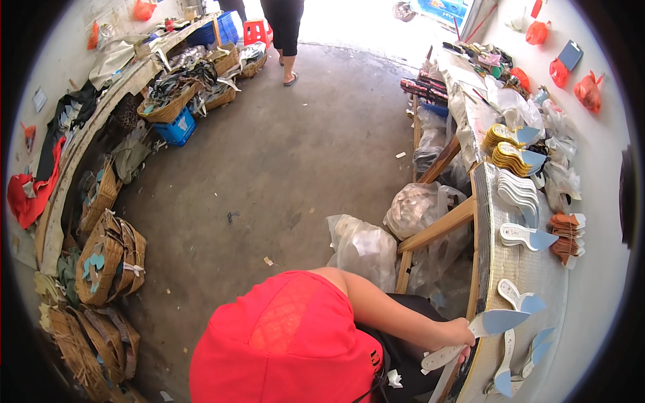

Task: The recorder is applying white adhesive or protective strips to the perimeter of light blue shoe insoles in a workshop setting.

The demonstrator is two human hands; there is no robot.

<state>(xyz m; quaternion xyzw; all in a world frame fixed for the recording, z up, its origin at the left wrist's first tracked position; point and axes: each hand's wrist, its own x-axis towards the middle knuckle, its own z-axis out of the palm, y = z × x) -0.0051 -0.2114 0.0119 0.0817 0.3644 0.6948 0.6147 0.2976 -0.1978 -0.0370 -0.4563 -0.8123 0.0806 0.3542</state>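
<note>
My left hand is closed on a white shoe insole with a light blue heel part, held at the front edge of a long workbench covered in silvery sheet. My arm reaches to it from my red-shirted shoulder. Similar white and blue insoles lie on the bench just beyond the hand, and more lie nearer to me. My right hand is out of sight.
Stacks of white, gold and brown insoles line the bench. Plastic bags sit under it. Wicker baskets and a blue crate run along the left wall. A person stands at the far doorway.
</note>
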